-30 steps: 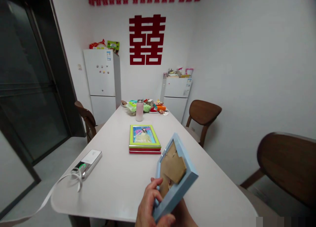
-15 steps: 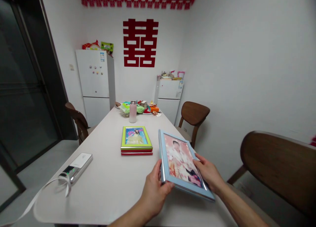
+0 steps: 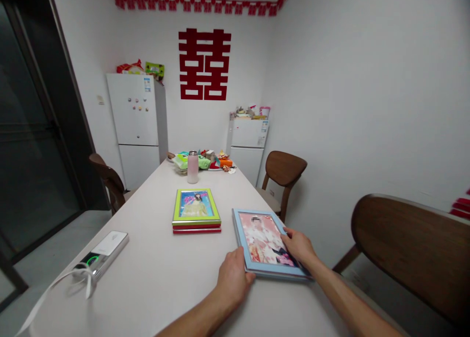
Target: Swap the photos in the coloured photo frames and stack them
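Note:
A light-blue picture frame [image 3: 262,267] with a pink photo lies nearly flat at the right side of the table. Its lower left corner is gripped by my left hand [image 3: 235,277], thumb along the near edge. My right hand [image 3: 301,247] holds the right edge, fingers closed on the rim. Whether another frame lies beneath the blue one, I cannot tell. To the left sits a stack of picture frames, a lime-green one [image 3: 197,222] on top with red-edged frames [image 3: 197,231] under it.
On the white table [image 3: 147,288], a power bank [image 3: 105,251] with a white cable lies at the left. Farther back stand a pink bottle [image 3: 193,168] and a pile of packets [image 3: 205,162]. Wooden chairs [image 3: 286,168] flank the table, one close at the right [image 3: 407,249].
The blue picture frame has come down from a tilted, raised position to nearly flat on the table. Both hands have stayed on it. The view has shifted slightly.

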`<action>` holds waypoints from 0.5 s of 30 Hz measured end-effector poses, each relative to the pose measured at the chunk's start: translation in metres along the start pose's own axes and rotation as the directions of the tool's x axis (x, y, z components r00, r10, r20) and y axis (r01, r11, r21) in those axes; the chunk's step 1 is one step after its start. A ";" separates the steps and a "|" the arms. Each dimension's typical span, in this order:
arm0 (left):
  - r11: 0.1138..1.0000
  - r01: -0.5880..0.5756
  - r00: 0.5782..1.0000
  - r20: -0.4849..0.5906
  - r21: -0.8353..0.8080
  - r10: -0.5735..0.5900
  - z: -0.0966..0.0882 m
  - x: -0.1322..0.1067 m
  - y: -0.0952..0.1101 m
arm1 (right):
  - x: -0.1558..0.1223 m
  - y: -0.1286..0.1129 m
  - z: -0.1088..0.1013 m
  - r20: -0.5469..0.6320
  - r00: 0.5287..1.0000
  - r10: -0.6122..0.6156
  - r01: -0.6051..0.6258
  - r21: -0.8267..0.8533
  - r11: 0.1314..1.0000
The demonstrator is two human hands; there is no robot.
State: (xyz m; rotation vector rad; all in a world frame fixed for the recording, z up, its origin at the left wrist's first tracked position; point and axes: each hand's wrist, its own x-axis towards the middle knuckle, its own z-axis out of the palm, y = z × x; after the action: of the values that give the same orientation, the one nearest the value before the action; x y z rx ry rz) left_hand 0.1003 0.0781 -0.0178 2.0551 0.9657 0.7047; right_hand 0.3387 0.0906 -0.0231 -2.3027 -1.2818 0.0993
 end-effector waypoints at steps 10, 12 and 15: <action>0.971 0.102 0.989 -0.087 -0.217 -0.124 -0.026 -0.005 -0.027 | -0.006 -0.036 0.008 -0.068 0.974 -0.215 0.205 -0.132 0.970; 0.931 0.152 0.963 -0.163 -0.333 -0.216 -0.044 -0.002 -0.043 | -0.015 -0.071 0.017 -0.058 0.934 -0.353 0.347 -0.092 0.933; 0.814 0.193 0.896 -0.240 -0.548 -0.373 -0.072 0.008 -0.065 | -0.029 -0.131 0.039 0.000 0.846 -0.533 0.532 -0.018 0.846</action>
State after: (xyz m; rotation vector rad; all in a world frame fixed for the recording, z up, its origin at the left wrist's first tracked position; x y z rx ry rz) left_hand 0.0268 0.1408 -0.0279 1.3056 1.1062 1.0421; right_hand 0.2087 0.1389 -0.0026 -1.8690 -1.8747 -0.1097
